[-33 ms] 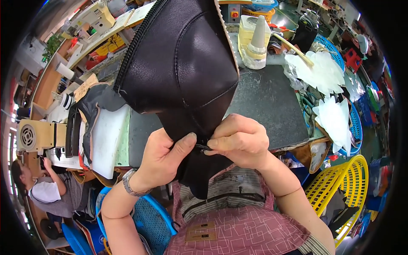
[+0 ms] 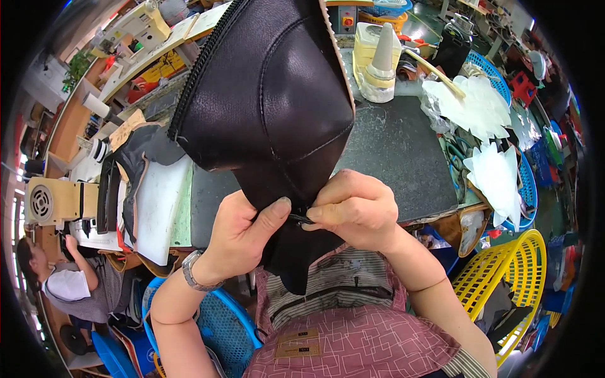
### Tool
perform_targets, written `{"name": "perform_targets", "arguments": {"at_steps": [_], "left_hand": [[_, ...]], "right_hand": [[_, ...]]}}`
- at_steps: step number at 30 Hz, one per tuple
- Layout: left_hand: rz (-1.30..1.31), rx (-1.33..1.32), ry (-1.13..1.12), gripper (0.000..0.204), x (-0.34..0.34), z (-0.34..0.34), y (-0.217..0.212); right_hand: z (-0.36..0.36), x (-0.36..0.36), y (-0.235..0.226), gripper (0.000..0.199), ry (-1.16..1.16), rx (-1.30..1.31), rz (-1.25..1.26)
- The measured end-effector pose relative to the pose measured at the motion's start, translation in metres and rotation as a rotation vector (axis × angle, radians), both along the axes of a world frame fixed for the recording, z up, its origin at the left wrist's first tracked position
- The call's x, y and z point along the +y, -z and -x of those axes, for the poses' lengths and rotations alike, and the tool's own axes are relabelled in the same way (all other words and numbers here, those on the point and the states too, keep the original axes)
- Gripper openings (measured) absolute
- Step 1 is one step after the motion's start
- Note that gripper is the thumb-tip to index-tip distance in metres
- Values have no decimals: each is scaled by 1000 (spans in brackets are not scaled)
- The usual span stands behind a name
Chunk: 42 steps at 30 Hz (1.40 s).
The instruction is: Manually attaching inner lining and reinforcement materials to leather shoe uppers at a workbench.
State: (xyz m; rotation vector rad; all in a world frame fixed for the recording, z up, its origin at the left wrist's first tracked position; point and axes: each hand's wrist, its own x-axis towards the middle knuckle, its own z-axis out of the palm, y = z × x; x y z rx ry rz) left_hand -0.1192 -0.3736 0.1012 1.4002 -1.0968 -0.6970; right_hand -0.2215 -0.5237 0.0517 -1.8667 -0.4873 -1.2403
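A black leather shoe upper (image 2: 271, 101) with a zipper down its left edge is held up close in front of me. My left hand (image 2: 242, 236), a metal watch on its wrist, grips the narrow lower part with the thumb pressed on the leather. My right hand (image 2: 356, 211) pinches a small metal zipper pull (image 2: 301, 219) at the same spot. The two hands almost touch. The tail of the leather hangs down between them over my striped shirt.
A dark work mat (image 2: 403, 151) covers the bench behind. A white cone-topped bottle (image 2: 380, 63) stands at the back, white cut pieces (image 2: 491, 164) in blue baskets at right, stacked leather pieces (image 2: 138, 189) at left. A yellow plastic basket (image 2: 504, 277) sits lower right; another person (image 2: 69, 283) sits lower left.
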Motion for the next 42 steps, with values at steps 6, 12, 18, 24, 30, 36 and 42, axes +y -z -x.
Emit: {"name": "perform_targets", "arguments": {"at_steps": [6, 12, 18, 24, 30, 36, 42], "left_hand": [[-90, -65, 35, 20, 1, -11, 2], [-12, -97, -22, 17, -2, -10, 8], [-29, -24, 15, 16, -5, -18, 11], [-59, -328, 53, 18, -4, -24, 7], [97, -435, 11, 32, -7, -17, 9], [-6, -585, 58, 34, -6, -20, 2], [-52, -345, -129, 31, 0, -6, 13]], "right_hand": [[0, -2, 0, 26, -9, 17, 37], [-3, -5, -2, 23, -2, 55, 53], [-3, -5, -1, 22, -49, 130, -2], [0, 0, -1, 22, 61, 204, 26], [-6, 5, 8, 27, 299, 149, -43], [-6, 3, 9, 26, 482, 121, 8], [10, 17, -4, 13, 178, 512, -281]]}}
